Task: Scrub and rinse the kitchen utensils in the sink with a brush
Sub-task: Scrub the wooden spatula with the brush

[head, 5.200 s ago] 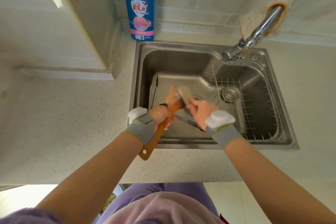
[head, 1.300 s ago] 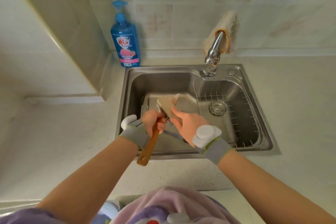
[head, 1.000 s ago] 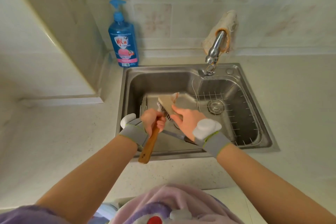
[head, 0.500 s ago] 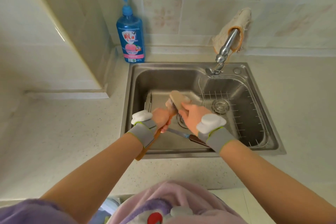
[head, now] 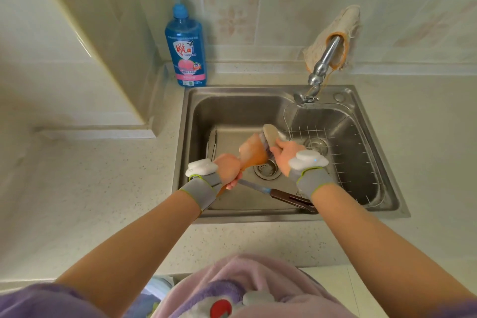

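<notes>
Over the steel sink (head: pixel 374 214), my left hand (head: pixel 228 169) grips the handle of a wooden spatula (head: pixel 251 152), blade tilted up and away from me. My right hand (head: pixel 285 155) holds a pale scrubbing brush (head: pixel 269 134), whose bristles press against the right side of the blade. Below the hands, a knife (head: pixel 268 191) with a dark handle lies on the sink floor near the drain (head: pixel 267 169). Another metal utensil (head: pixel 211 142) leans at the sink's left wall.
A wire rack (head: pixel 335 142) fills the right half of the basin. The tap (head: pixel 318 72), with a cloth (head: pixel 343 26) draped over it, reaches out above the back rim; no water shows. A blue dish soap bottle (head: pixel 185 44) stands at the back left. Speckled countertop (head: pixel 103 188) surrounds the sink.
The brush has slid along the spatula blade between frames, with both hands shifting slightly over the sink. The view has tilted and moved closer.
</notes>
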`<state>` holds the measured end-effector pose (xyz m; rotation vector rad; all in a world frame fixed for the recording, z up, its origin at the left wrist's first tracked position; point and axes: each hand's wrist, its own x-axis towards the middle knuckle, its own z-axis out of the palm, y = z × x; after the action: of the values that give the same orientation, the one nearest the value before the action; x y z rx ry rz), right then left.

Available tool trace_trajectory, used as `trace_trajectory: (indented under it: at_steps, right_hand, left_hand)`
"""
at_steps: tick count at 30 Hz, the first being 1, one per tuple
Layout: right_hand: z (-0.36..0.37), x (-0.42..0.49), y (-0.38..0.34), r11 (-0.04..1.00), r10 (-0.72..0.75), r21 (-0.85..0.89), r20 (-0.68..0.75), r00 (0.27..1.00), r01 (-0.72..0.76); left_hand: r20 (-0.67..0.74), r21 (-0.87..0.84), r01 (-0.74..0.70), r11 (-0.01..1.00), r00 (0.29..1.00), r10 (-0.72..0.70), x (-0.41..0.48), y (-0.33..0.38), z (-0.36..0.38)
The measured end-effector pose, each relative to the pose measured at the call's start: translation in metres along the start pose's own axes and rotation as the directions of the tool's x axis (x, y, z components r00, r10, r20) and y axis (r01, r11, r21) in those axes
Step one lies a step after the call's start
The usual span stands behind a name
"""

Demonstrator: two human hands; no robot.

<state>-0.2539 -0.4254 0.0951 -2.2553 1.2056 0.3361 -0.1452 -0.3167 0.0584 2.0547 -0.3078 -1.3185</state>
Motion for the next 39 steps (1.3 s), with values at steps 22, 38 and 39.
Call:
trace_trajectory:
  at_steps: [22, 38, 39]
  right_hand:
    - [0.016, -0.009, -0.002, 0.627, 0.108, 0.746, 0.200, 0.974, -0.222]
    - [0.028, -0.028, -0.018, 0.953, -0.280, -0.115, 0.017, 0.960, 0.280]
    - [0.020, -0.012, -0.013, 0.971, -0.217, -0.098, -0.001, 0.976, 0.216]
  left_hand:
    - [-0.144, -0.057, 0.087, 0.995, 0.985, -0.094, 0.011, -0.013, -0.012]
    - [0.022, -0.170, 0.068, 0.983, 0.998, -0.065, -0.001, -0.002, 0.001]
    - [0.034, -0.157, 0.058, 0.986, 0.998, -0.053, -0.004, -0.002, 0.002]
